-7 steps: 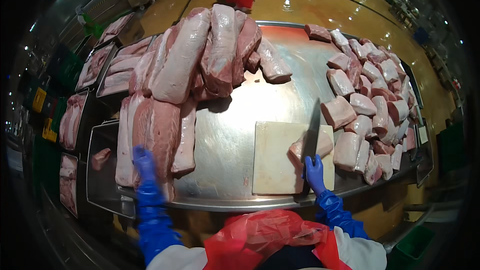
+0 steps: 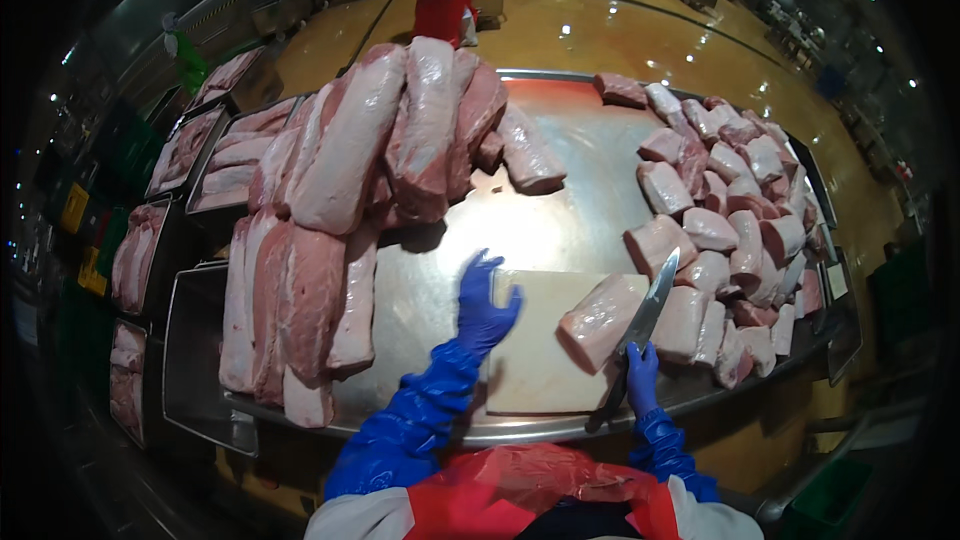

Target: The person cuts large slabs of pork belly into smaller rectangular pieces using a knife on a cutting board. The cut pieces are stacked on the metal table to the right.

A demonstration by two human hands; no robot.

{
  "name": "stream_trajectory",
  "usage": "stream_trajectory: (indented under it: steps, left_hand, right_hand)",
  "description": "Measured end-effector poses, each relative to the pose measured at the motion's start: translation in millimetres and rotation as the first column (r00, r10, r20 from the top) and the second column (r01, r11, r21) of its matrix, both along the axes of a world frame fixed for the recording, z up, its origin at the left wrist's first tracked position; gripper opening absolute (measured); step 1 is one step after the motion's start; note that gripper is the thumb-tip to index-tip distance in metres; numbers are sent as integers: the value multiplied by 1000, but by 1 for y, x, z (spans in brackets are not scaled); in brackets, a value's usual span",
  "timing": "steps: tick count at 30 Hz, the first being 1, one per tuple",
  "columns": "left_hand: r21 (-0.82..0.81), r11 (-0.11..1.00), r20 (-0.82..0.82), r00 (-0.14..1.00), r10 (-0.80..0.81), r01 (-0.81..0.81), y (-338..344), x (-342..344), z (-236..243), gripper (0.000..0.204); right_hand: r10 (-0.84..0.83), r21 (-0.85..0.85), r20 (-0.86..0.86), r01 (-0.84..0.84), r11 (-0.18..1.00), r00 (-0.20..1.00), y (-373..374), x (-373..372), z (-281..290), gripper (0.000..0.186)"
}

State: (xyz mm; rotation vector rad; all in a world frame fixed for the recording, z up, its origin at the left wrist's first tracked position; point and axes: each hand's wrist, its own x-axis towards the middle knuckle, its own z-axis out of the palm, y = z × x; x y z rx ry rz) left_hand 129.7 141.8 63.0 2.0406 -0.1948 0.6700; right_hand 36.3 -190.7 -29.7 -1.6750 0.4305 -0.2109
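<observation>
My left hand [image 2: 487, 306], in a blue glove, is open with fingers spread. It hovers by the left edge of a white cutting board [image 2: 530, 380] and holds nothing. My right hand [image 2: 642, 377], gloved too, grips a long knife [image 2: 653, 302] by its handle, the blade slanting away and to the right. A thick piece of pork [image 2: 604, 320] lies on the board's right part, the blade over or against its right side. Whole pork loins [image 2: 350, 145] are heaped at the left of the steel table. Cut pork chunks [image 2: 745, 240] pile up at the right.
The steel table [image 2: 420, 285] ends in a raised metal rim in front of me. At its left stand a deep metal bin [image 2: 195, 340] and several meat-filled tubs [image 2: 190, 155]. A person in a red apron [image 2: 443, 0] stands beyond the far edge.
My left hand has swung from the loins at the left over to the board. The knife now tilts further right, and the piece on the board shows more fully.
</observation>
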Motion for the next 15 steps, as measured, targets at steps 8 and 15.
stream_trajectory:
  steps: [8, 15]
  left_hand:
    - [-839, 500, -480, -143, -866, -215, -164, 36, -38, 57]
    - [-963, 198, -167, 173, -971, 181, -350, 89, 42, 61]
  right_hand:
    - [128, 310, -13, -117, 943, 992, -37, 42, -14, 47]
    - [-120, 79, 332, 99, 992, 935, -201, 114, 116, 27]
